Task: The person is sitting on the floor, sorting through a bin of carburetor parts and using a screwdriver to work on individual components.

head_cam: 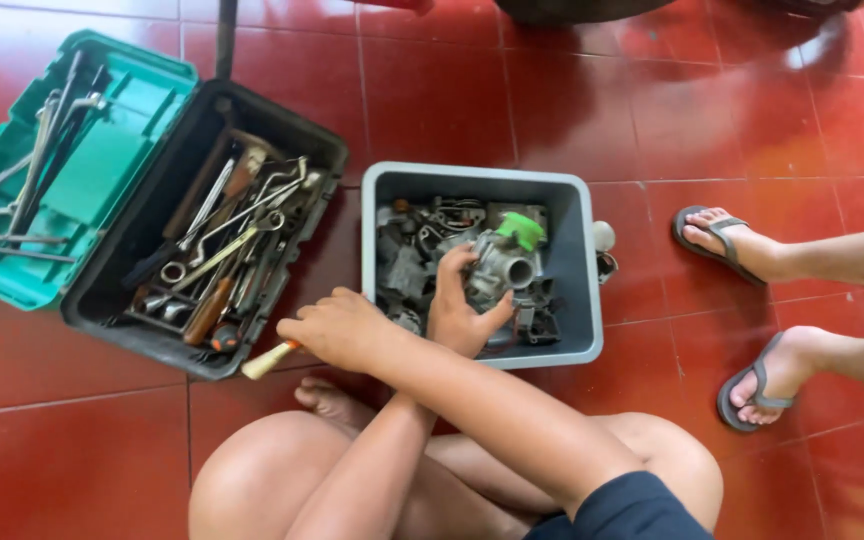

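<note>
My arms are crossed over my folded legs. My left hand [460, 305] reaches into a grey plastic bin [580, 262] and grips a grey metal carburetor [500, 262] with a green piece on top. My right hand [337, 327] lies across to the left, closed around a tool with a cream and orange handle [268, 360]. That handle sticks out over the near edge of the open black toolbox [110, 300]. The tool's working end is hidden by the fist.
The toolbox holds several wrenches and screwdrivers [227, 240]; its green lid [102, 160] lies open to the left with more long tools. Other metal engine parts fill the bin. Another person's sandalled feet [742, 245] rest on the red tiled floor [572, 110] at right.
</note>
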